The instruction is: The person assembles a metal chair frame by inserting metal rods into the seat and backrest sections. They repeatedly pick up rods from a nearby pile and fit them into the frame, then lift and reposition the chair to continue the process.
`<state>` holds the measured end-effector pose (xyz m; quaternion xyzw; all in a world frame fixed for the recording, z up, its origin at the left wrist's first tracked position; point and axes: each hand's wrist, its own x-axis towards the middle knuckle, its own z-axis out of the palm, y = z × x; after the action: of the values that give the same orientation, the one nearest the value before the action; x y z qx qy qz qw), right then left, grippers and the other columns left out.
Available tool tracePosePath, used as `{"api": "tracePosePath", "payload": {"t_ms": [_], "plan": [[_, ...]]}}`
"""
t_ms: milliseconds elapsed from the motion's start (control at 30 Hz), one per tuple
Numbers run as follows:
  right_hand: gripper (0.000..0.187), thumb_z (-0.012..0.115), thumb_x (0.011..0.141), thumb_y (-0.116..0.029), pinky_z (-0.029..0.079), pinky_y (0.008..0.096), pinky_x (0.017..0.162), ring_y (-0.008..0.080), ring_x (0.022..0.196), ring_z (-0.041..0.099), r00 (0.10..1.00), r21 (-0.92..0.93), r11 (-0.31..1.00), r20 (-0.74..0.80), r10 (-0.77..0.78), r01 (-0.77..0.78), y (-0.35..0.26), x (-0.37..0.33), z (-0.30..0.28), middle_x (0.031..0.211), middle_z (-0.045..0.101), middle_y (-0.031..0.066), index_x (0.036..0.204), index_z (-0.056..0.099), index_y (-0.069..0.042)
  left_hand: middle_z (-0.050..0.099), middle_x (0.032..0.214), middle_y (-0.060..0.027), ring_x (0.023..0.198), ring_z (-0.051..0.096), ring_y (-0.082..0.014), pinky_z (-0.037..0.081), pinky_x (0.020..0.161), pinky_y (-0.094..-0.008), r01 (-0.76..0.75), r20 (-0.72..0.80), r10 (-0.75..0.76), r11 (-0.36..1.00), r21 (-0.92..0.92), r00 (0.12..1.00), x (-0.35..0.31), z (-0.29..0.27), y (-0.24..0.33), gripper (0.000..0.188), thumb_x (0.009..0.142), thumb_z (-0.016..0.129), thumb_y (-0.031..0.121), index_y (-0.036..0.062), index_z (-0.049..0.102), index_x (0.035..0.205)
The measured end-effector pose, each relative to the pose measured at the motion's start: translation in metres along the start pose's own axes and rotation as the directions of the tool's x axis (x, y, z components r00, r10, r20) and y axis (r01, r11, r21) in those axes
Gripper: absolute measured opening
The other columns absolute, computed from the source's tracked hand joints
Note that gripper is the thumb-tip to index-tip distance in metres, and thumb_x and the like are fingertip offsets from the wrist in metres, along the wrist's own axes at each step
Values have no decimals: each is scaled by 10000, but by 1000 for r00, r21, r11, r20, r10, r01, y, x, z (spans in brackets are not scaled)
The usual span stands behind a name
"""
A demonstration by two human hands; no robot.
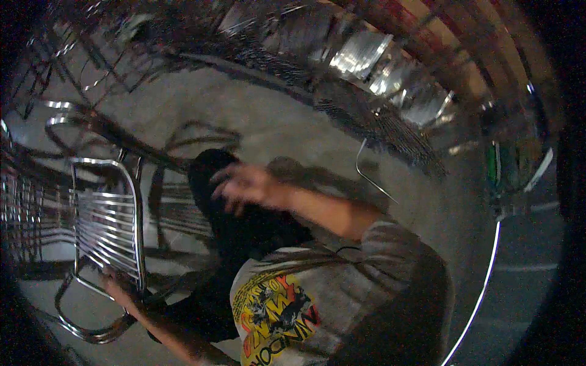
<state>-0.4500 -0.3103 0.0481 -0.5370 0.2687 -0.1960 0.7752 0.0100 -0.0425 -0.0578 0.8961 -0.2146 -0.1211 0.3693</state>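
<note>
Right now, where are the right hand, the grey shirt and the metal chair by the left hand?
Right hand (251,186): head view, middle of the hand.
Grey shirt (351,296): head view, on its plain cloth.
Metal chair (108,222): head view, on its slats.

Chair (107,213): at the left, beside the person's legs (259,226)
Left grip (116,283): at the chair's near edge
Right grip (250,186): over the legs, right of the chair
Rod (364,175): on the floor (256,110), right of the right grip
Stacked frames (378,119): beyond the rod, along the floor's far side
</note>
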Motion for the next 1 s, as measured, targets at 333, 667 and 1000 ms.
{"api": "tracePosePath", "payload": {"t_ms": [333,667,1000], "plan": [[409,584,910,-374,489,414,674,246,770,614,-620,-655,737,-512,-594,-164,-42,-368,-422,921,653,131,1042,614,13,579,1238,-268,1080,579,-439,443,888,-514,-85,-92,139,896,436,986,16,-6,23,592,988,420,471,-17,495,1316],[427,628,870,-330,521,456,839,381,995,644,59,39,-346,-961,-269,-937,157,-611,-567,1110,657,238,1109,651,23,602,1202,-228,1064,577,-409,454,898,-473,-77,-80,127,885,460,989,-4,-18,34,565,980,444,483,18,526,1291],[356,595,853,-230,480,485,947,397,1100,609,-335,246,358,-918,-213,-901,155,-580,-605,1171,633,235,1138,637,-20,529,1294,-242,1128,535,-409,453,918,-474,-341,222,306,427,838,926,0,-22,13,536,963,510,414,37,476,1341]]}}
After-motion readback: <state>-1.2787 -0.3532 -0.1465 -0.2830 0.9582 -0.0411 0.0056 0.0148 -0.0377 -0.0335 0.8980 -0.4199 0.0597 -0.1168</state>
